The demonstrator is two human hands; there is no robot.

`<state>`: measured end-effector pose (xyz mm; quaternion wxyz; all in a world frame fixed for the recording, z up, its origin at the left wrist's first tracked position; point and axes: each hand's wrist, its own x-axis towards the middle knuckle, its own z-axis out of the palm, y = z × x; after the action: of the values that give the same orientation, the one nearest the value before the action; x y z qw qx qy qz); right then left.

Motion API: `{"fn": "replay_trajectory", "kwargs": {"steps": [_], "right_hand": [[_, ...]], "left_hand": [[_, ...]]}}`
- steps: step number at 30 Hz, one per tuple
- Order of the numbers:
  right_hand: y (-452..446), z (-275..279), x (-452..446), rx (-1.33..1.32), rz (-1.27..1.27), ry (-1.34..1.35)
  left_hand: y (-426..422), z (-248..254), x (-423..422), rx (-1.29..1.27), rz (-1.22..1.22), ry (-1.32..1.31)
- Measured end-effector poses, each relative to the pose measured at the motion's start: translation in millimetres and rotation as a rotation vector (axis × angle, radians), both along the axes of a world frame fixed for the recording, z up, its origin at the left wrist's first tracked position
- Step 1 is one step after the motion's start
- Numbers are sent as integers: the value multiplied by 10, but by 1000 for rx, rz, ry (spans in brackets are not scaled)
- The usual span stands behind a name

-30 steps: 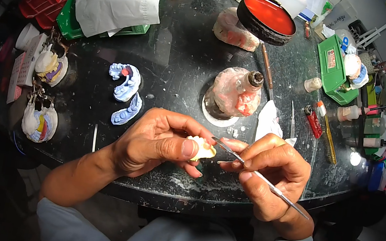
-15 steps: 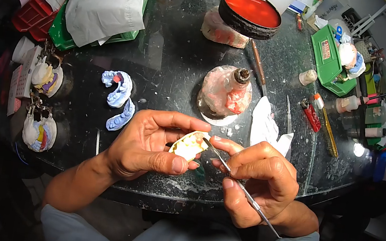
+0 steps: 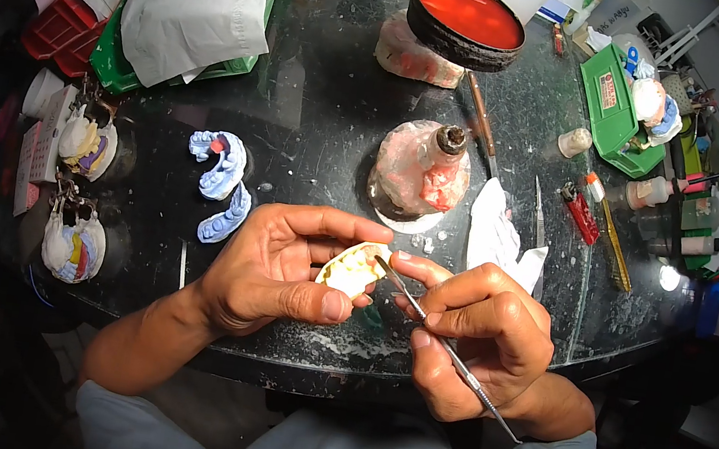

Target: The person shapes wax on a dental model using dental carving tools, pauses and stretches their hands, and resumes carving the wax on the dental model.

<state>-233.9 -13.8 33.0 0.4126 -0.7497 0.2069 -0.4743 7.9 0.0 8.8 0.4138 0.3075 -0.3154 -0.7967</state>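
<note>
Between the thumb and fingers of my left hand (image 3: 278, 273) is a small cream-yellow dental model (image 3: 351, 272), tilted toward me. My right hand (image 3: 486, 341) grips a slim metal dental carver (image 3: 464, 367) like a pen. The carver's dark tip meets the model's upper right edge, and its other end points down toward my right forearm. My right index fingertip is close beside the model. Just beyond the hands stands an alcohol burner (image 3: 447, 149) set in a pink-stained plaster base (image 3: 400, 170).
Blue dental casts (image 3: 219, 168) lie left of my hands; articulated models (image 3: 73, 247) stand farther left. A round pan of red wax (image 3: 468, 15) rests at the back. Rightward are white tissue (image 3: 496, 231), a scalpel (image 3: 540, 212), a red lighter (image 3: 579, 216) and a green box (image 3: 607, 108).
The carver's tip and my right hand have shifted very slightly against the model. My left hand keeps its hold on the model in nearly the same place.
</note>
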Motion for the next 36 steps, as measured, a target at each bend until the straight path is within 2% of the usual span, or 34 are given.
{"fn": "replay_trajectory", "kwargs": {"steps": [25,28,36], "right_hand": [[-11,2,-29,0,23,-30],[-15,10,-37,-13,26,-26],[11,24,-40,4,30,5]], "left_hand": [[8,52,-35,-1,7,17],[-4,-18,-10,-133,-43,77],[1,-3,-38,-211,5,8]]}}
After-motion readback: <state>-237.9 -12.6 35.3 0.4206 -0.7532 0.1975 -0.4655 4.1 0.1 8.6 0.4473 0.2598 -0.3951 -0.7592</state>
